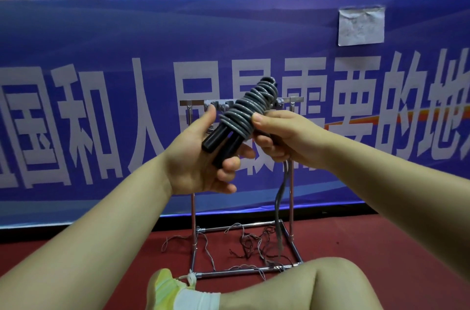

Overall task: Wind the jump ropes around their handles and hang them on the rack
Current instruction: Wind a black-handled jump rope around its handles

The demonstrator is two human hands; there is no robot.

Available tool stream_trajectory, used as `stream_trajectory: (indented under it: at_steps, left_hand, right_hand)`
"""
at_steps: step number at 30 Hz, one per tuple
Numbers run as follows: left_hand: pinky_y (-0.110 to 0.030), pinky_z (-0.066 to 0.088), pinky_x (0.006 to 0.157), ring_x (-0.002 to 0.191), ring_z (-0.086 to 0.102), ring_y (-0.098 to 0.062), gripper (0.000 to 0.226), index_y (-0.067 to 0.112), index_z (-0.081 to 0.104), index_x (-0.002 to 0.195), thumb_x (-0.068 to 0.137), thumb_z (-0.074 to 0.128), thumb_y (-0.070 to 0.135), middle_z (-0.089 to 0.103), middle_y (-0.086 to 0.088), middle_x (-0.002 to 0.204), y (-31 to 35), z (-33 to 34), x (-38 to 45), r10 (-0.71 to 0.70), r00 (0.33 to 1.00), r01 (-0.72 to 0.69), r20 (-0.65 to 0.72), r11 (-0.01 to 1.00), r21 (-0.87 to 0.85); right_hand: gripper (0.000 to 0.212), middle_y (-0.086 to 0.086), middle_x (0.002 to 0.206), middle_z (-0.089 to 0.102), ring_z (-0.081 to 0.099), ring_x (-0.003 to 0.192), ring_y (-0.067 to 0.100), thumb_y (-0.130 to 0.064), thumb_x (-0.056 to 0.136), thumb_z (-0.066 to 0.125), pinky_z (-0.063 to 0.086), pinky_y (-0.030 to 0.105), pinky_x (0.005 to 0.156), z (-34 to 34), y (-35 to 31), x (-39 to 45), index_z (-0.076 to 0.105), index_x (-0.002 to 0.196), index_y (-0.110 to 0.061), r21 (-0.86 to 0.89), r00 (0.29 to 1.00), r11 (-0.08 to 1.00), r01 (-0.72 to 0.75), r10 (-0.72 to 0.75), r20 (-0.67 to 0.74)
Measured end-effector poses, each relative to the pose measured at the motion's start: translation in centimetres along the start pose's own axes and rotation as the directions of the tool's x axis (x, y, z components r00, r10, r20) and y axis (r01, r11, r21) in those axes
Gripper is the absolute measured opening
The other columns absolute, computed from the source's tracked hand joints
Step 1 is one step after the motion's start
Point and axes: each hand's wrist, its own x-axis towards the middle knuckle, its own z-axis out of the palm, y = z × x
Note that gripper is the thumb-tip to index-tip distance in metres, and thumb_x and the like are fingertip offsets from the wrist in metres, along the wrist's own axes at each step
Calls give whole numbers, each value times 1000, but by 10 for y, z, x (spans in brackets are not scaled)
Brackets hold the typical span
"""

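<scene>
While both grips clasp — rope (250,103) wound.

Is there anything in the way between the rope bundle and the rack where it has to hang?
Nothing visible blocks it. The wound jump rope, held by the left hand and right hand, sits right in front of the rack's top bar. A loose tail of rope hangs from the right hand, unwound.

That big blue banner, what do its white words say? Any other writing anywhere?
"国和人民最需要的地": blue banner, large white characters; both ends cut off, and the hands and wound jump rope partly hide 民 and 最.
Paper note taped on banner: too blurred to read.
</scene>
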Motion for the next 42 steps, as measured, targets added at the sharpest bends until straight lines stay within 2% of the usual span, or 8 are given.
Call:
stream_trajectory:
  at_steps: [9,15,22,26,29,33,38,42]
  left_hand:
    - [-24,38,53,43,36,-11,71,10,57,83,87,22,72,45,-2,58,2,-1,2,75,957,23,-279,943,332]
    - [-27,46,60,50,45,-11,63,13,61,80,89,28,66,50,4,55,6,6,6,231,879,87,-418,783,616]
    - [-33,50,71,63,49,-13,49,16,61,89,93,34,56,55,2,70,10,8,12,371,856,76,-360,598,798]
    - [-42,54,86,67,52,-12,53,13,65,100,83,50,61,55,1,74,8,3,8,218,936,7,-278,776,630]
    - [-40,57,77,64,58,-12,58,14,70,90,71,54,66,60,0,71,0,-4,-1,76,996,-56,-49,944,325]
    - [-33,57,62,52,58,-10,57,14,74,80,51,80,63,62,-2,65,-16,0,-1,91,984,-107,154,989,101]
    - [-19,44,44,38,37,-3,77,13,54,85,37,82,66,58,3,58,-16,0,-3,148,989,-149,17,980,133]
    - [-18,35,45,41,30,-5,59,15,48,83,64,67,67,57,4,56,-16,5,-6,147,985,-120,-89,958,260]
  right_hand:
    - [49,-5,54,34,28,43,9,-59,91,39,26,21,41,6,-3,0,53,76,-15,-365,975,905,-219,188,-121]
    - [53,-5,57,38,28,42,6,-62,88,43,23,18,39,20,0,0,59,94,-11,-80,950,955,-287,272,-153]
    - [62,-5,55,36,28,42,7,-70,80,44,21,18,38,19,-4,1,60,87,-11,99,941,956,-276,290,-177]
    - [44,-4,56,33,25,43,8,-56,88,46,20,19,39,19,-2,-1,52,69,-16,123,959,977,-172,195,-206]
    - [41,-4,56,34,26,44,8,-54,86,49,22,19,40,20,-3,-5,46,69,-17,97,988,994,-43,57,-146]
    - [35,-5,53,33,25,44,9,-52,77,44,19,20,41,24,-7,-4,44,69,-18,50,994,998,36,-31,-101]
    - [42,-4,58,40,25,47,10,-56,82,42,19,23,45,11,-11,-6,48,72,-16,-123,1000,992,-22,19,-26]
    - [48,-4,57,41,26,44,8,-61,82,43,20,20,42,7,-11,-10,48,69,-15,-189,996,979,-83,80,-23]
